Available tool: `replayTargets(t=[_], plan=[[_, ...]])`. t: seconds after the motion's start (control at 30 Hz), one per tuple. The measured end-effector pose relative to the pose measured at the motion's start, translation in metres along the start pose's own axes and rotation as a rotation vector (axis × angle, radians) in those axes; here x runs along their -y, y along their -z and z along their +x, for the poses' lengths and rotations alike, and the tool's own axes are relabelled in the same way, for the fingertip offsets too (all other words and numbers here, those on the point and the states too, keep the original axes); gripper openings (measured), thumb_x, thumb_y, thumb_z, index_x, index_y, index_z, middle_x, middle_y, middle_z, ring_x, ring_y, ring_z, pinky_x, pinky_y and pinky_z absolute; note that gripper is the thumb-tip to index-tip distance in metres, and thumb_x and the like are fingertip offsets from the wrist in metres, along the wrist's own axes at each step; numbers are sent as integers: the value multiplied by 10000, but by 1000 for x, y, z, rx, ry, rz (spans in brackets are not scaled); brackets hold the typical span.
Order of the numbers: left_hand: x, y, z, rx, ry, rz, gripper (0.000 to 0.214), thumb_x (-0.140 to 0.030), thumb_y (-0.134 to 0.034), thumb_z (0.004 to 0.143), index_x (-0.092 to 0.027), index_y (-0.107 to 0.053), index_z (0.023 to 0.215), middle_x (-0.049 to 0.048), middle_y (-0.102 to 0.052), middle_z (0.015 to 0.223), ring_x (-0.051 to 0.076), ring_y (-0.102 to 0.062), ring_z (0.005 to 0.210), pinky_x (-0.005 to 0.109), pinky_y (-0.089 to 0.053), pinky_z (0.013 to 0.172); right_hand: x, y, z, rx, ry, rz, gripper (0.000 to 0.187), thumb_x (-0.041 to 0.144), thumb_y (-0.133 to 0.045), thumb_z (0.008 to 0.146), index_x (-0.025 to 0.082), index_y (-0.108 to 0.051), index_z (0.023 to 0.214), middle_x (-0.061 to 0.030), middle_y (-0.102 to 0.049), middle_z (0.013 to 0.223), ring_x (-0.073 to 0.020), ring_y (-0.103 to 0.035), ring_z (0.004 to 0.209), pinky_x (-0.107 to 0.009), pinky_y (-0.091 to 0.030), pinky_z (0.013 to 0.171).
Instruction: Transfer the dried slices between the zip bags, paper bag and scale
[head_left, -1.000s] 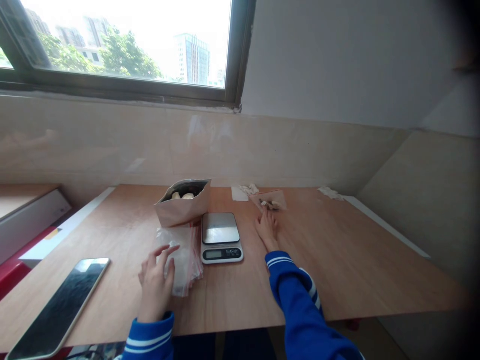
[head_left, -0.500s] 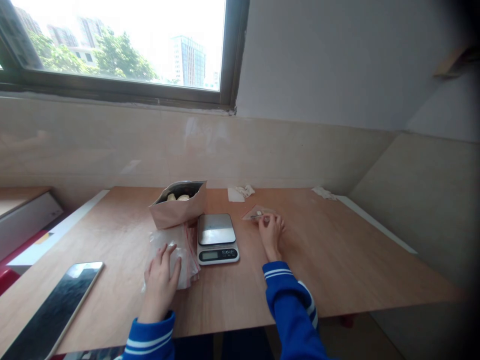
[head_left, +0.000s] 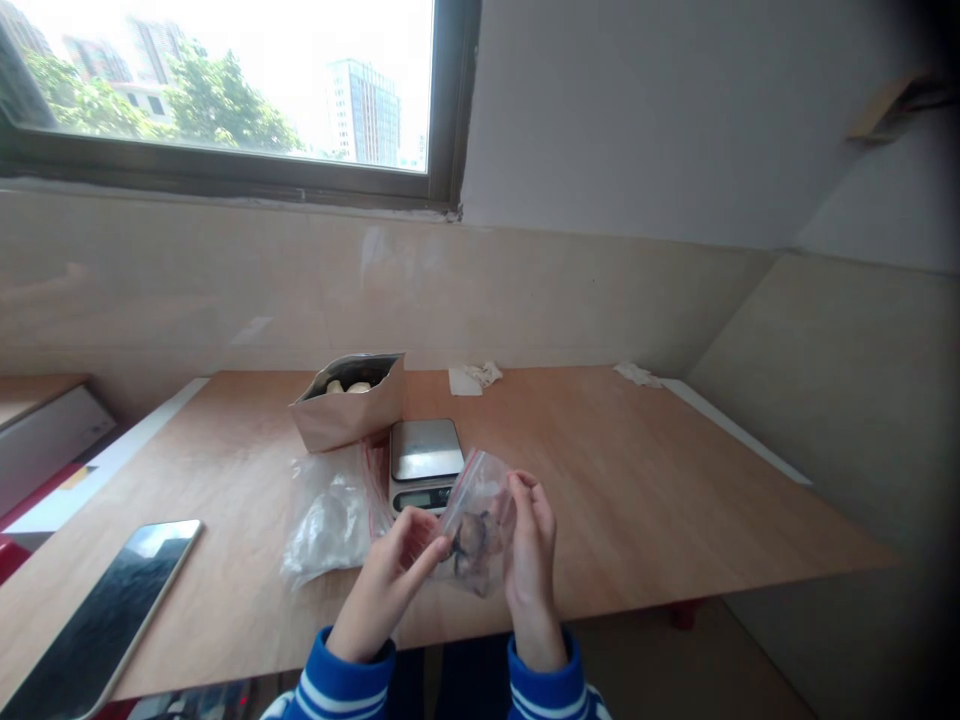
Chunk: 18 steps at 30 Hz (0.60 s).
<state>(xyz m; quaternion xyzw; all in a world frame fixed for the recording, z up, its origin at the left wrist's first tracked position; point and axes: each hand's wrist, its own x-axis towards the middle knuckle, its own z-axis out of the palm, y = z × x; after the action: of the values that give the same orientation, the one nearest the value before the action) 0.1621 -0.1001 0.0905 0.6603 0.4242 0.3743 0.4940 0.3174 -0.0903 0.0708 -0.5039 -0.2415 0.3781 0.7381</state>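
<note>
Held up between both hands, above the near edge of the table, is a clear zip bag [head_left: 487,480] with a red strip along its top. Brown and dark pieces [head_left: 472,540] show through its plastic; their kind is unclear. My left hand [head_left: 394,575] pinches the bag's left side between thumb and fingers. On the right side, my right hand [head_left: 534,545] grips the edge with closed fingers. Just behind the bag sits a kitchen scale [head_left: 426,452], its display partly covered. A stack of clear zip bags [head_left: 330,515] lies left of the scale.
An open brown paper pouch [head_left: 349,418] with pale pieces inside stands behind the bag stack. A phone [head_left: 112,615] lies at the table's left. Crumpled tissue [head_left: 484,374] and another tissue [head_left: 637,375] are along the wall.
My right hand has lifted the zip bag from the table right of the scale and brought it nearer. My left hand has left the bag stack and taken hold of the bag too.
</note>
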Motion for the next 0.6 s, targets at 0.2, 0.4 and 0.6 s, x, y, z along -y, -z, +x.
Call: replayTargets(t=[0.2,0.4,0.6], plan=[[-6,6,-5,-19,51,-219,260,-430,-507,855,-196,-424,777,-77,-392,600,52,-317,463,181,-260,442,-6,-5,-2,-124,173,-255,374,487,-538,817,203,-494,1055,-81,-567,1080,-188,-551,971,-306,-447,814],[-3,-6,-5,-112,31,-270,272,-441,-450,878,-212,-368,758,-82,-348,576,69,-322,476,189,-297,471,6,-19,-27,328,146,-362,312,480,-428,885,202,-470,751,16,-513,683,-127,-498,633,-239,-407,595],[-10,-11,-7,-45,-55,-105,202,-400,-480,865,-199,-469,854,-19,-507,713,115,-476,642,221,-398,599,12,-24,-36,658,99,-409,320,429,-417,900,205,-418,671,44,-457,600,-108,-466,565,-215,-368,550]])
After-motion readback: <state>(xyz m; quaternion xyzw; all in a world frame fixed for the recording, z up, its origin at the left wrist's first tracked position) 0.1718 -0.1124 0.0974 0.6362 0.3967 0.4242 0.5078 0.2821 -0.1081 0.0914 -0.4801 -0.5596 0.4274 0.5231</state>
